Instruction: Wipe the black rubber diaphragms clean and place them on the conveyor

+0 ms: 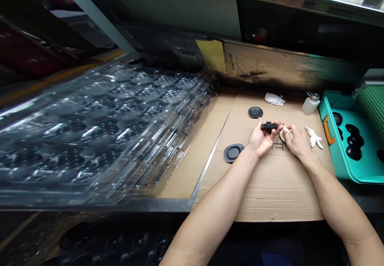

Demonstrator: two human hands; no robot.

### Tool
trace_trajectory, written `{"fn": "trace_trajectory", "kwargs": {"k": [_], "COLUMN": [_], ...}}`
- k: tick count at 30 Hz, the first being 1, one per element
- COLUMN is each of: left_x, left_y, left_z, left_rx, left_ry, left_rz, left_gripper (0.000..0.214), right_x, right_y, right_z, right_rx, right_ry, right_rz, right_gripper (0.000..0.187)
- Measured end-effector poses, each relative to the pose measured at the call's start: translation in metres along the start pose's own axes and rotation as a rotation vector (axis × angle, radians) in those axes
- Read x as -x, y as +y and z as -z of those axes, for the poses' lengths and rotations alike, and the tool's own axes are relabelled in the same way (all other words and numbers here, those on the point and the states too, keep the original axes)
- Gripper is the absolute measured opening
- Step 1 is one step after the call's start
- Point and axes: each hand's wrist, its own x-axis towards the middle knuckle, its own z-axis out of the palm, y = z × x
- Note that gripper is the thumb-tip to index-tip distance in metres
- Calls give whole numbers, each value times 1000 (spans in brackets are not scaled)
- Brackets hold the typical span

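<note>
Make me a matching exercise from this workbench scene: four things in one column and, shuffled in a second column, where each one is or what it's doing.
Things:
1. Left hand
2. Right hand
3. Plastic bottle
4. Orange handle

Places or states:
A. Fixed to the teal bin
B. Holding a white cloth
C. Standing on the cardboard sheet
D. Holding a black disc

Pairs: 1-D, 2-B, 3-C, 4-A.

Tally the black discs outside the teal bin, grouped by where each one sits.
Lying on the cardboard: 2 black discs
Held in the left hand: 1 black disc
Total: 3
</note>
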Motion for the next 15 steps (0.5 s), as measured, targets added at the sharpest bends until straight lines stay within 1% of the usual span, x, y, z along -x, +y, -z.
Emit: {"fn": "trace_trajectory", "kwargs": {"k": [2, 4, 6, 7, 8, 10, 11, 13, 15], "left_x": [0, 0, -1, -2, -3, -7, -9, -12, -14], "left_y": [-1, -2, -3, -3, -4, -6, -8, -13, -20], "left_z": [0, 0, 2, 4, 5, 9, 11, 14, 14], "left_rx": [0, -21, -93, -145, -203, -321, -375, -467, -548], "left_ry": [-1, -2, -6, -4, 2, 35, 54, 74, 54], "left_rz": [0, -2, -24, -47, -75, -142, -167, -196, -190], "left_gripper": [62, 62, 59, 57, 56, 56, 57, 58, 57], "right_x": [0, 0, 0, 0, 0, 0, 0, 0, -2], "right_y": [0, 0, 1, 3, 6, 16, 21, 32, 39], "right_z": [-2, 0, 6, 11, 17, 29, 33, 38, 38], "right_rx": [12, 47, 89, 111, 136, 206, 245, 282, 240], "right_ry": [1, 13, 50, 86, 131, 216, 223, 143, 53], "right_rz": [19, 70, 114, 107, 73, -63, -137, -238, -242], "right_gripper": [35, 35, 38, 40, 40, 37, 36, 34, 32]}}
